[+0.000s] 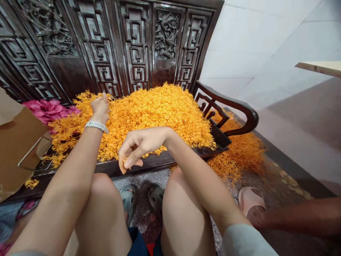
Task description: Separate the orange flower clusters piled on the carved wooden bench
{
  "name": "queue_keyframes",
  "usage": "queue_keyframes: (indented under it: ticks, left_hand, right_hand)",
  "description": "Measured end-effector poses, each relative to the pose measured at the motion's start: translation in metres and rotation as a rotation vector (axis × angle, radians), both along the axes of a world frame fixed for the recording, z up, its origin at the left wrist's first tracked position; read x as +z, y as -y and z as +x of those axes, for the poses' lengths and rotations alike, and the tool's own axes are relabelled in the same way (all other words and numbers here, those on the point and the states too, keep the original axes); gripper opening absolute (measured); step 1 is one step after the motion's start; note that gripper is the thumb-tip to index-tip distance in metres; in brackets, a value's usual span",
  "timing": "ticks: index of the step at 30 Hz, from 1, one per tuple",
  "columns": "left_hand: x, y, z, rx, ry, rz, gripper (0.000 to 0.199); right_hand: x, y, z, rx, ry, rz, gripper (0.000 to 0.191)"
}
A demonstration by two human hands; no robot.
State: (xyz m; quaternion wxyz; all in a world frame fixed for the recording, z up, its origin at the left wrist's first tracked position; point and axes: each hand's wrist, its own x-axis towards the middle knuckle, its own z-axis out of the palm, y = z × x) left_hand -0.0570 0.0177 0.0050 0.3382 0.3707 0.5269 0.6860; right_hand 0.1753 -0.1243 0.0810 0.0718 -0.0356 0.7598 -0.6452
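Observation:
A big heap of small yellow-orange, spidery plastic flower pieces [160,113] covers the seat of a dark carved wooden bench [166,62]. My left hand [100,106], with a pale watch strap at the wrist, reaches to the heap's back left side. Its fingers are curled closed among the pieces, and what lies inside them is hidden. Over the bench's front edge, my right hand [142,144] bends downward with thumb and fingers pinched together. A bit of an orange flower piece shows between those fingertips.
Left of the heap are pink artificial flowers [52,110] and a cardboard box [21,142] beside a bent metal wire frame [33,153]. A curved armrest [239,113] bounds the right end. More orange strands [237,153] lie on the floor, near another person's sandalled foot [252,204].

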Motion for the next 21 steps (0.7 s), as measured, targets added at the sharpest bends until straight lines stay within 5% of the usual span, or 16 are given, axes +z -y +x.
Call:
queue_keyframes:
  ticks: [2, 4, 7, 9, 14, 18, 21]
  left_hand:
    - [-0.002, 0.007, -0.007, 0.000, 0.100, -0.019, 0.055]
    - [0.001, 0.013, -0.004, -0.116, 0.130, -0.014, 0.054]
    - [0.014, 0.017, 0.007, -0.274, 0.099, -0.003, 0.051]
    - [0.024, 0.020, 0.017, -0.330, 0.058, 0.001, 0.048]
    - [0.037, 0.034, 0.046, -0.436, -0.019, 0.020, 0.044]
    - [0.037, 0.039, 0.060, -0.477, -0.058, 0.031, 0.040]
    - [0.035, 0.033, 0.055, -0.383, -0.040, 0.050, 0.033]
  right_hand:
    - [0.007, -0.004, 0.009, -0.220, -0.123, -0.042, 0.041]
    - [0.004, -0.021, 0.019, -0.642, -0.274, -0.130, 0.048]
    - [-0.015, -0.054, 0.027, -1.270, -0.375, -0.248, 0.049]
    - [-0.031, -0.067, 0.025, -1.467, -0.301, -0.272, 0.044]
    - [-0.051, -0.063, 0.006, -1.422, -0.129, -0.066, 0.054]
    - [-0.054, -0.063, -0.003, -1.446, -0.146, -0.014, 0.022]
    - [-0.053, -0.068, 0.005, -1.453, -0.114, -0.028, 0.027]
